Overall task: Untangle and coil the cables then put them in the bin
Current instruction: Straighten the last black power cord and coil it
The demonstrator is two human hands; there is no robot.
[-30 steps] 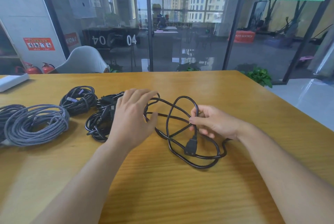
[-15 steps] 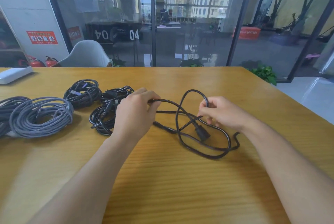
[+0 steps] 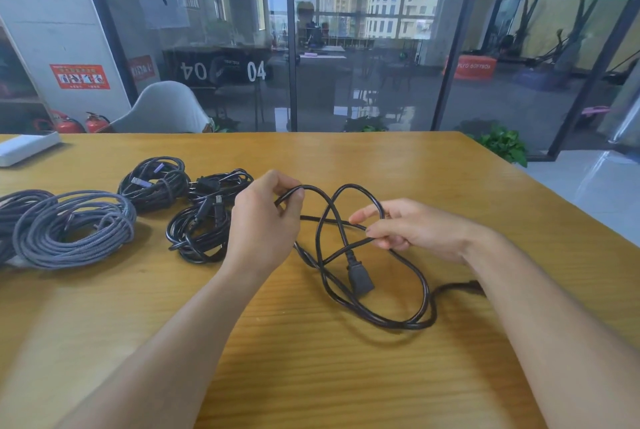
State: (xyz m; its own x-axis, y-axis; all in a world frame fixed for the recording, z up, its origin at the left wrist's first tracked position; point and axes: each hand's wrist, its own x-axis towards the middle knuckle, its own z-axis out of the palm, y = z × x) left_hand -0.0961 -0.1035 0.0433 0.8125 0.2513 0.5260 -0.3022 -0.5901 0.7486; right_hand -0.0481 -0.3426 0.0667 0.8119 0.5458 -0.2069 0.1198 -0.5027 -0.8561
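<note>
Black cord (image 3: 408,319) lies looped on the table (image 3: 311,376), right of the coils (image 3: 194,220); my left hand (image 3: 263,224) and right hand (image 3: 412,231) each pinch a strand. Pulling apart could cinch the crossing loops, I judge.

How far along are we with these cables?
Done, by the look of it: grey coils and two black bundles lie wound on the table. In hand: the left hand and right hand pinch a loose black power cord, loops crossed. Left: coil it and bin everything; no bin is in view.
</note>
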